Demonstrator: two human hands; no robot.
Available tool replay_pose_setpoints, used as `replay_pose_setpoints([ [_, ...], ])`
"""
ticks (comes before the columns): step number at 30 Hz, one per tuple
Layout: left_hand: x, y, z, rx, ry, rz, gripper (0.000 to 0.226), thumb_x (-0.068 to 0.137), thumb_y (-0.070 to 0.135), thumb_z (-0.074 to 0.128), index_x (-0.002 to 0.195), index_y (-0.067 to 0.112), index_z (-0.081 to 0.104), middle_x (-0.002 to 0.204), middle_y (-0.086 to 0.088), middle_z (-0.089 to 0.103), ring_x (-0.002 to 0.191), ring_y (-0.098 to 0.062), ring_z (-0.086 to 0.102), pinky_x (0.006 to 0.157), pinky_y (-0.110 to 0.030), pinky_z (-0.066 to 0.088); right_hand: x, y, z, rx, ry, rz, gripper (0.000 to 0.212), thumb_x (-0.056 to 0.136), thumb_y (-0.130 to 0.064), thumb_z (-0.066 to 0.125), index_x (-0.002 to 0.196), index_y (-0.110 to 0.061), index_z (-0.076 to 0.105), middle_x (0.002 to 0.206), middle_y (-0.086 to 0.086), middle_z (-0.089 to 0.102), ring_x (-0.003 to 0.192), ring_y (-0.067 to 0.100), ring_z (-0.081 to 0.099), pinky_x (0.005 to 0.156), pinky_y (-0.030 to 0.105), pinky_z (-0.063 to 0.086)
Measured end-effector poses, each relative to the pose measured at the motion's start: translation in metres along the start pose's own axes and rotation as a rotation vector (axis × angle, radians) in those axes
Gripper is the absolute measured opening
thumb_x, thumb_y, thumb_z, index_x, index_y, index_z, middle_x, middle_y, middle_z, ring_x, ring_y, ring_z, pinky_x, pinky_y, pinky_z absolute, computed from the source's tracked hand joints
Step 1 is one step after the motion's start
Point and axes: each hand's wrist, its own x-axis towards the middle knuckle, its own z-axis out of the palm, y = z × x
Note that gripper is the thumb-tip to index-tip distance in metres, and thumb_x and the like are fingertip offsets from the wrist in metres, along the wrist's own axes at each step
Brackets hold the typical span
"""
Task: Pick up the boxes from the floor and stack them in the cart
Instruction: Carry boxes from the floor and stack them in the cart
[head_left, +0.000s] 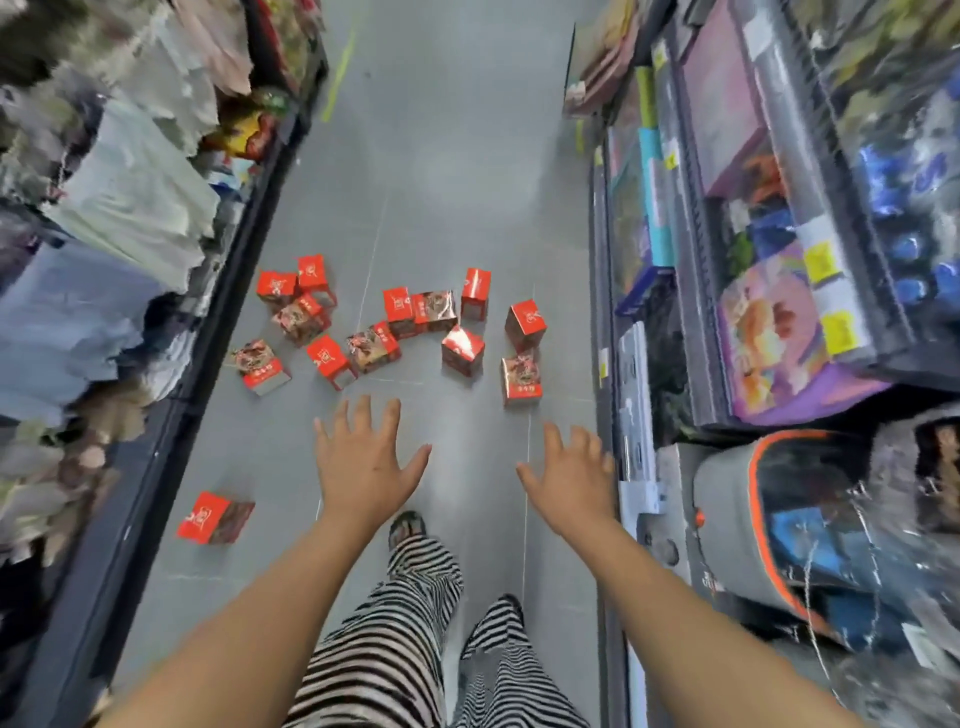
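A grey tiled floor (441, 182) runs up the middle of a shop aisle. On it lies the scatter of red boxes (399, 310), about a dozen small cartons tumbled at all angles, some showing a plain red face and others a printed picture side. Left of the scatter stands a long dark shelf unit (171, 415) heaped with cloth goods in pale green, blue and beige; the view is blurred there and the items cannot be told apart. Right of the scatter stands another shelf unit (779, 234) with flat boxed goods in pink, purple and teal, and yellow tags. Nearer the camera than the scatter and to its right, a grey bag with orange trim (737, 519) sits low on that shelving. Straight back from the scatter are the person's black-and-white striped trousers (395, 623). Both bare arms reach forward towards the scatter. The left hand (363, 467) hovers just short of the nearest boxes, palm down, fingers straight and spread wide, holding nothing. The right hand (576, 478) is alongside, also palm down, splayed and empty, just short of the box at the scatter's right edge. One lone red box (213, 518) lies on its side well apart from the scatter, nearer the camera, by the foot of the left shelving. A sandalled foot (408, 525) shows between the two wrists, short of the scatter
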Motion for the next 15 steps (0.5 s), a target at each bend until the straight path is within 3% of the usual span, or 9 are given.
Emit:
replay_pose_setpoints([
  [6, 0.098, -0.031, 0.041, -0.016, -0.061, -0.057, 0.071, 0.074, 0.063, 0.063, 0.127, 0.016, 0.057, 0.13, -0.021, 0.055, 0.119, -0.044, 0.048, 0.094, -0.06, 0.041, 0.123, -0.032, 0.001, -0.018, 0.012, -0.013, 0.068, 0.093, -0.056, 0.044, 0.147, -0.017, 0.029, 0.143, 0.018, 0.035, 0.134, 0.035, 0.028, 0.108, 0.047, 0.027],
  [15, 0.257, -0.07, 0.195, 0.003, -0.056, -0.079, 0.074, 0.074, 0.067, 0.048, 0.127, 0.017, 0.057, 0.126, -0.021, 0.057, 0.119, -0.042, 0.048, 0.094, -0.055, 0.039, 0.318, -0.044, 0.09, 0.011, 0.048, -0.018, 0.071, 0.088, -0.052, 0.056, 0.147, -0.018, 0.033, 0.141, 0.02, 0.038, 0.13, 0.037, 0.033, 0.105, 0.048, 0.029],
])
